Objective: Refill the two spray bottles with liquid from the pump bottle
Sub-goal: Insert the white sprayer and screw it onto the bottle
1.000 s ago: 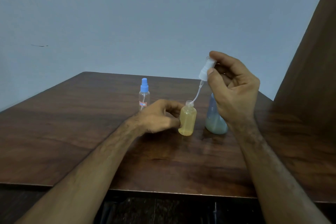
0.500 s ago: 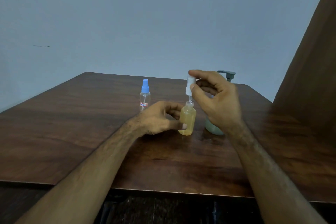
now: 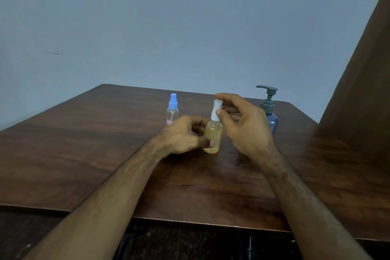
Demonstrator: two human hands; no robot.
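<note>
A small yellow spray bottle (image 3: 213, 135) stands upright on the brown table (image 3: 84, 154). My left hand (image 3: 182, 135) grips its body from the left. My right hand (image 3: 242, 126) pinches the white spray head (image 3: 216, 111), which sits on the bottle's neck. A clear spray bottle with a blue cap (image 3: 172, 110) stands behind my left hand, its base hidden. The blue pump bottle with a grey pump (image 3: 269, 107) stands behind my right hand, partly covered by it.
The table's front edge runs across the lower view, with dark floor below. A brown wooden panel (image 3: 358, 91) rises along the right side. A plain grey-blue wall lies behind the table.
My right hand came down with the white spray head; its tube slid into the yellow bottle and the head now sits on the neck. My left hand kept holding the bottle.
</note>
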